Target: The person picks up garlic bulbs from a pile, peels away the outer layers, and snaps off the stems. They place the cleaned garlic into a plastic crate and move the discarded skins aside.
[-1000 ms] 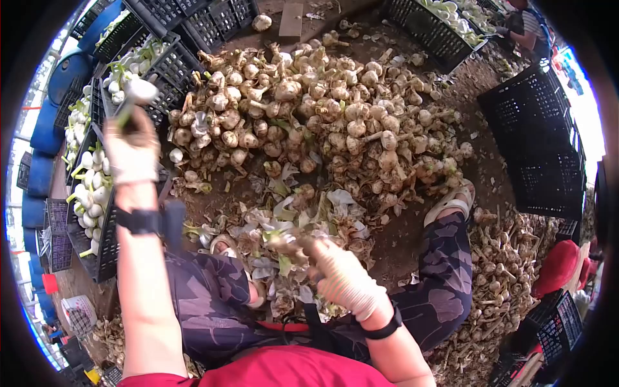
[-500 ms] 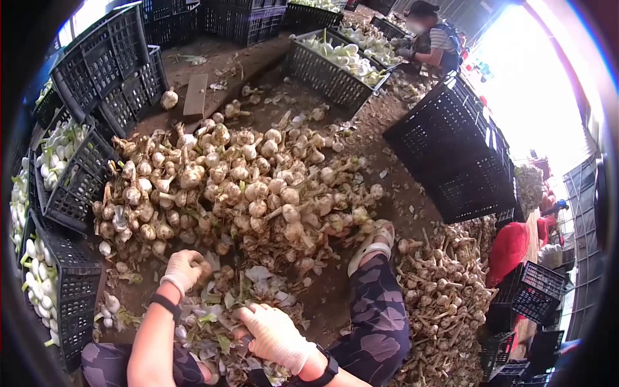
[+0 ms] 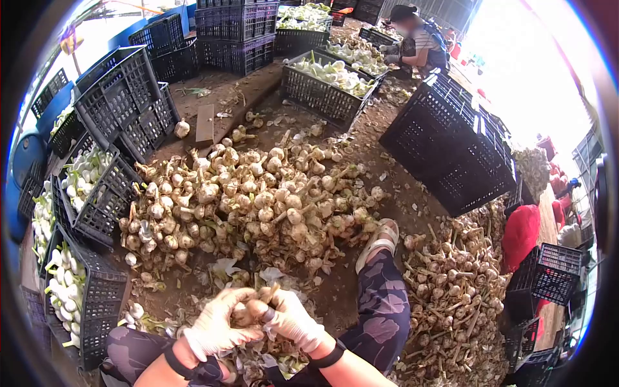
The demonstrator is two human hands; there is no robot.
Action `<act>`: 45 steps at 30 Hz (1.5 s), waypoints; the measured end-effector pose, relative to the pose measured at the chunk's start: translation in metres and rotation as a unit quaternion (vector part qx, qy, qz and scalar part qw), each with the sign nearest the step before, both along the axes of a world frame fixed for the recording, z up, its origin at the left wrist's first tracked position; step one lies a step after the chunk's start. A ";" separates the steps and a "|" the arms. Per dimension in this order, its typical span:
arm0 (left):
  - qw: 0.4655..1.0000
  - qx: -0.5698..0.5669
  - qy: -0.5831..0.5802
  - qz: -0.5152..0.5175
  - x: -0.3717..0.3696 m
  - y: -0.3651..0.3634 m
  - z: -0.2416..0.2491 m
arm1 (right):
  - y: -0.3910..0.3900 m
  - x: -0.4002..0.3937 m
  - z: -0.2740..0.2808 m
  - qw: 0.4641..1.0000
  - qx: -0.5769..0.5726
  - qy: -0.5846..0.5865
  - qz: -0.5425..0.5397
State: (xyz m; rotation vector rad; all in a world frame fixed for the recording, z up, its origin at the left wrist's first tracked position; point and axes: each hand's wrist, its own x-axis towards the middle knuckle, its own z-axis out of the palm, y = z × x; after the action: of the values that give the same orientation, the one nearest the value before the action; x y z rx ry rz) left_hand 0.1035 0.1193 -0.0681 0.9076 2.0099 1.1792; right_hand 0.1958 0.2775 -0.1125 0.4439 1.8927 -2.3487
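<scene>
In white gloves, my two hands meet low in the middle of the view, above a litter of peeled skins. My left hand [image 3: 222,326] is closed around a brownish garlic bulb [image 3: 242,314], whose stem end points up and to the right. The fingers of my right hand [image 3: 293,319] pinch the same bulb near its stem. Something dark sits at my right thumb; I cannot make out what it is. Just beyond my hands lies a wide heap of unpeeled garlic bulbs [image 3: 258,187], with roots and dry stems still on them.
Black crates of white peeled garlic [image 3: 68,290] stand along the left, with another crate [image 3: 325,90] ahead. A large black crate [image 3: 451,142] is tilted at the right, above a second garlic pile [image 3: 451,297]. Another person [image 3: 422,45] crouches at the back.
My left hand has come from the heap's near edge toward me, now holding a garlic bulb. My right hand has risen to meet it and grips the bulb. The camera view has shifted slightly.
</scene>
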 end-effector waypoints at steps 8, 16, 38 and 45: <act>0.930 0.011 0.368 -0.007 0.002 0.005 -0.021 | 0.002 0.001 0.000 0.983 -0.175 -0.040 0.033; 0.980 0.062 0.189 0.032 -0.015 -0.008 -0.012 | 0.003 -0.006 0.024 0.992 -0.109 -0.014 0.063; 0.868 0.222 -0.415 0.155 0.001 0.000 0.006 | 0.007 -0.001 0.023 0.990 -0.132 0.024 0.051; 0.960 0.101 0.226 0.129 0.004 0.002 -0.005 | -0.015 -0.009 0.018 0.973 -0.198 0.053 -0.101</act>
State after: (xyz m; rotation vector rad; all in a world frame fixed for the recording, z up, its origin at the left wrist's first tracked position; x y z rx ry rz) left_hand 0.1074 0.1215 -0.0732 1.1216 2.4646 1.4397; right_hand 0.1873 0.2622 -0.0943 0.4966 1.4124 -2.8460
